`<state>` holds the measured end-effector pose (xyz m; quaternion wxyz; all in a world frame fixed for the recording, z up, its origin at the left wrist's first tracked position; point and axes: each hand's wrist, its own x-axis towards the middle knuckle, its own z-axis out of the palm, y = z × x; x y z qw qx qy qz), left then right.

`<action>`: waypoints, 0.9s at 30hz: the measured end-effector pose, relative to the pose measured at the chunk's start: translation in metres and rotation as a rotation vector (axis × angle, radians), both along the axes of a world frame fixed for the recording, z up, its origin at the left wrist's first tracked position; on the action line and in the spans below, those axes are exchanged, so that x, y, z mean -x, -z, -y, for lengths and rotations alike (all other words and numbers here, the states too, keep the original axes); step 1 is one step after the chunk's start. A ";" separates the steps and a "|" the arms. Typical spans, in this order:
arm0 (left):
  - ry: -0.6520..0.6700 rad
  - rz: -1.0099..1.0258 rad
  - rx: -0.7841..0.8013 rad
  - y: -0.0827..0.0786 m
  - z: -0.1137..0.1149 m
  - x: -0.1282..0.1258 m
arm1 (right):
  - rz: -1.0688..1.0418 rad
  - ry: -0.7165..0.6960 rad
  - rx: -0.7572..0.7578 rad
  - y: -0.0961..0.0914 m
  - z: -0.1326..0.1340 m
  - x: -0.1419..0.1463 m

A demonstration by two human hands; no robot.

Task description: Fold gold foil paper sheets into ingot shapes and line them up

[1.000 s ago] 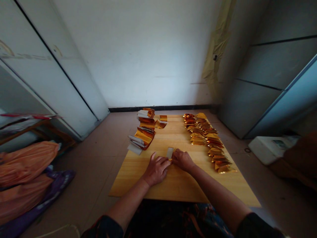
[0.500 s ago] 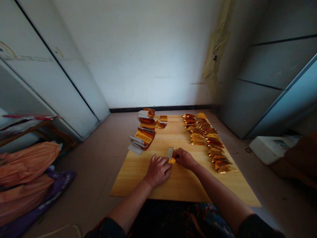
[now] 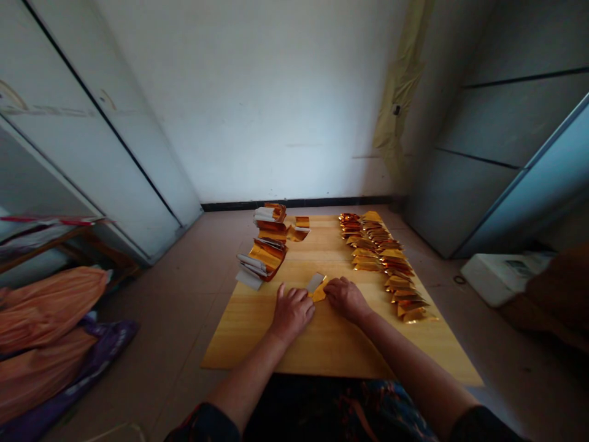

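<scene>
A small sheet of gold foil paper [image 3: 319, 293], partly folded with its pale grey back showing, lies on the wooden board between my two hands. My left hand [image 3: 292, 312] rests at its left edge, fingertips pressed together on the paper and the thumb side partly hidden. At the opposite edge, my right hand [image 3: 346, 298] has its fingers closed on the paper's right side. Unfolded gold sheets [image 3: 267, 253] stand in curled stacks at the board's left. Along the right side run rows of folded gold paper pieces [image 3: 399, 276].
The wooden board [image 3: 257, 344] sits low before a white wall [image 3: 276, 110]. Cabinets flank it, a pale one [image 3: 124, 178] left and a grey one [image 3: 469, 178] right. Orange and purple bags [image 3: 50, 313] lie on the floor at left; a white box [image 3: 494, 277] stands at right.
The gold paper has turned slightly, and a wider gold folded flap now shows at its near side. Both hands have shifted only a little.
</scene>
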<state>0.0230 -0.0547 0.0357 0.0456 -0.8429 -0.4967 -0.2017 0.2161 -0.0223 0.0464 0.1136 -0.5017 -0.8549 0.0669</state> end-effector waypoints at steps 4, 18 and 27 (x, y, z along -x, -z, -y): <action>-0.067 0.003 -0.012 -0.002 -0.008 0.006 | 0.059 -0.032 -0.035 0.000 0.019 0.009; -0.097 -0.083 0.055 0.007 -0.020 -0.010 | -0.027 -0.082 -0.034 0.014 0.015 -0.006; -0.113 -0.079 0.032 0.004 -0.007 -0.011 | 0.019 -0.169 -0.072 0.010 0.007 -0.008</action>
